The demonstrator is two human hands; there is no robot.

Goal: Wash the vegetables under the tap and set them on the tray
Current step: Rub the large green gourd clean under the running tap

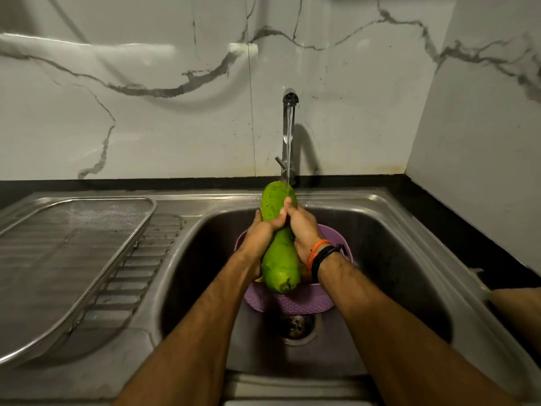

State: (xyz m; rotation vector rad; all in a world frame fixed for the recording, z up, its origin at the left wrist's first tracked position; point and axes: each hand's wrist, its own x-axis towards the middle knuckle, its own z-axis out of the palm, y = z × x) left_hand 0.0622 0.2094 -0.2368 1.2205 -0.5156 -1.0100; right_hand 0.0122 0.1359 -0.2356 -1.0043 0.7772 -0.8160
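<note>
A long green gourd point(279, 259) is held lengthwise over the sink basin point(389, 253), its far end under the running stream from the steel tap point(289, 112). My left hand point(263, 230) grips its middle from the left, fingers wrapped over the top. My right hand point(301, 227) grips it from the right, thumb lying along the upper part. Beneath the gourd a purple perforated basket point(304, 303) sits in the basin; its contents are mostly hidden. The steel mesh tray point(76, 247) lies on the drainboard at left with nothing on it.
The drain point(295, 325) shows just below the basket. A black counter edge point(474, 230) runs along the right, with a marble wall behind and at right. A ribbed drainboard point(137, 273) lies between tray and basin.
</note>
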